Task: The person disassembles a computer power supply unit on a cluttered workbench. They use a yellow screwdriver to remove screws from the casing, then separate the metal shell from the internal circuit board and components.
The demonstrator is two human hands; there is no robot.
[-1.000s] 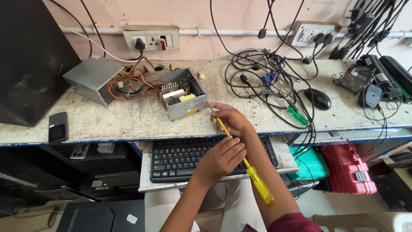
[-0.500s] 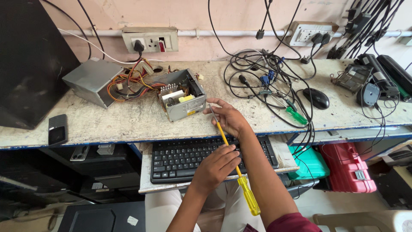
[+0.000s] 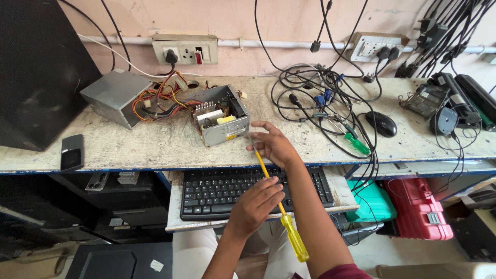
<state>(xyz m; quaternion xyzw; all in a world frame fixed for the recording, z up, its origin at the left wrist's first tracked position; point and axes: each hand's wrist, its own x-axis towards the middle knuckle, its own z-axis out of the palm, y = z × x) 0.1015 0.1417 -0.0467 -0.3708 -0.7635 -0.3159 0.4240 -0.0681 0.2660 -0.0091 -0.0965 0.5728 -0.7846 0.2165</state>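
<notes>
Up near the surface's front edge, the right hand [image 3: 274,144] pinches the shaft of a long yellow-handled screwdriver [image 3: 279,204] close to its tip, while the left hand [image 3: 256,206] is clenched around the shaft lower down, above the keyboard [image 3: 206,191]. Its long axis runs diagonally, handle toward the person, tip pointing up-left at the opened power supply unit [image 3: 222,121], which lies just beside the right hand and farther from the left. A loose metal cover [image 3: 116,95] sits toward the back left.

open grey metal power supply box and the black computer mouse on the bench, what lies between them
In the head view, the right hand and a tangle of black cables lie between the open grey metal power supply box and the black computer mouse.
</notes>
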